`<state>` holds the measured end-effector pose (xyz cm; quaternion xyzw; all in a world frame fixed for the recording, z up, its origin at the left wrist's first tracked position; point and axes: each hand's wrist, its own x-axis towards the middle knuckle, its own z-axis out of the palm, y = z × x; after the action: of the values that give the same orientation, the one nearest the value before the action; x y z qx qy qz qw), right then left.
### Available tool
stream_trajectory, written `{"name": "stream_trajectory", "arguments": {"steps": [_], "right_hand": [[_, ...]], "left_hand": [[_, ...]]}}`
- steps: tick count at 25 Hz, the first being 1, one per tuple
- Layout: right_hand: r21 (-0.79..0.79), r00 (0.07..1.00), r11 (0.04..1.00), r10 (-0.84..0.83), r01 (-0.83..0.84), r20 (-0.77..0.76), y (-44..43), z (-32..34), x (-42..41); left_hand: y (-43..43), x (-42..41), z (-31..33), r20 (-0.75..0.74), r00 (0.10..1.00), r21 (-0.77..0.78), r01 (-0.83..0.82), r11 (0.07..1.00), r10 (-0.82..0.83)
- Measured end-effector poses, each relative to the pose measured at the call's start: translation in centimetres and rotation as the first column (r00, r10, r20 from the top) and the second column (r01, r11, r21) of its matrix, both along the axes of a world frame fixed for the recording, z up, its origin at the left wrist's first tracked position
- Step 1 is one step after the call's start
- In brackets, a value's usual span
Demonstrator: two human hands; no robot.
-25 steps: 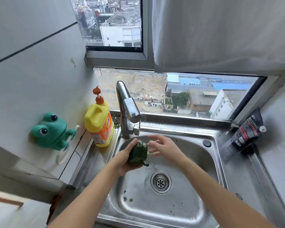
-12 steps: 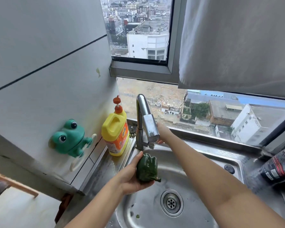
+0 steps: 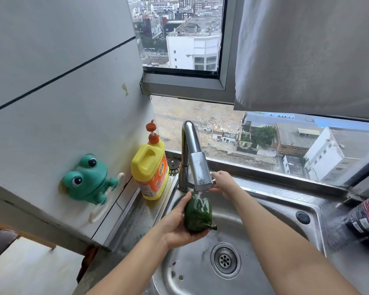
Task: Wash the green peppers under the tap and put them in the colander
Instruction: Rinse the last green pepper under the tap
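A dark green pepper [image 3: 198, 213] lies in my left hand [image 3: 176, 226], which cups it from below and the left, just under the spout of the steel tap [image 3: 195, 162]. Water runs from the spout onto the pepper's top. My right hand [image 3: 223, 183] is behind the spout at the tap's handle, its fingers partly hidden by the tap. Both are above the steel sink [image 3: 264, 211]. No colander is in view.
A yellow detergent bottle [image 3: 150, 167] stands left of the tap on the sink's ledge. A green frog holder [image 3: 87, 179] sticks to the left wall. A dark red-striped tube [image 3: 366, 216] lies at the right. The drain [image 3: 225, 260] is below the pepper.
My right hand went from beside the pepper to the tap's handle. Water now runs onto the pepper. My left hand lifted the pepper closer to the spout.
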<state>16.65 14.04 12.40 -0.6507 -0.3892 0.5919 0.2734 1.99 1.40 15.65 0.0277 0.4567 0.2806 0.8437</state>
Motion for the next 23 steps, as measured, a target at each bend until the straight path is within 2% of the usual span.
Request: {"name": "stream_trajectory", "arguments": {"steps": [6,8,10,13,14,16,18,19,21,23], "right_hand": [[-0.059,0.990,0.998,-0.040,0.032,-0.139,-1.6,0.2,0.3],[-0.062,0.997,0.998,-0.019,0.014,-0.075,-3.8,0.5,0.5],[0.039,0.999,0.999,0.017,-0.015,-0.052,-6.9,1.2,-0.1],[0.315,0.993,0.945,0.110,-0.089,-0.049,-11.4,2.4,-2.0],[0.414,0.992,0.902,0.125,-0.120,0.014,-12.6,2.4,-2.6],[0.626,0.947,0.727,0.109,-0.283,0.302,-14.6,2.6,-3.2],[0.696,0.847,0.531,0.086,-0.484,0.524,-15.3,3.1,-3.2],[0.684,0.817,0.501,0.087,-0.530,0.570,-15.3,3.4,-3.1],[0.611,0.789,0.573,0.109,-0.547,0.604,-15.0,4.5,-3.3],[0.474,0.767,0.696,0.173,-0.539,0.618,-13.9,5.6,-3.7]], "left_hand": [[0.0,0.1,0.3,0.025,0.998,0.019,-0.059,0.998,0.058],[0.1,0.2,0.1,0.031,0.990,-0.007,-0.137,0.991,0.137],[0.2,0.4,-0.2,0.023,0.980,-0.028,-0.195,0.980,0.196],[0.4,0.8,-0.1,0.061,0.972,-0.037,-0.226,0.973,0.228],[0.4,0.9,0.1,0.094,0.967,-0.045,-0.233,0.971,0.236],[0.3,1.0,0.9,0.164,0.950,-0.065,-0.258,0.964,0.265],[0.3,0.8,1.7,0.206,0.921,-0.073,-0.322,0.944,0.330],[0.3,0.9,1.9,0.213,0.911,-0.056,-0.350,0.935,0.353],[0.4,1.2,1.8,0.186,0.917,0.000,-0.358,0.934,0.352],[0.0,1.7,0.9,0.016,0.941,0.200,-0.333,0.921,0.337]]}}
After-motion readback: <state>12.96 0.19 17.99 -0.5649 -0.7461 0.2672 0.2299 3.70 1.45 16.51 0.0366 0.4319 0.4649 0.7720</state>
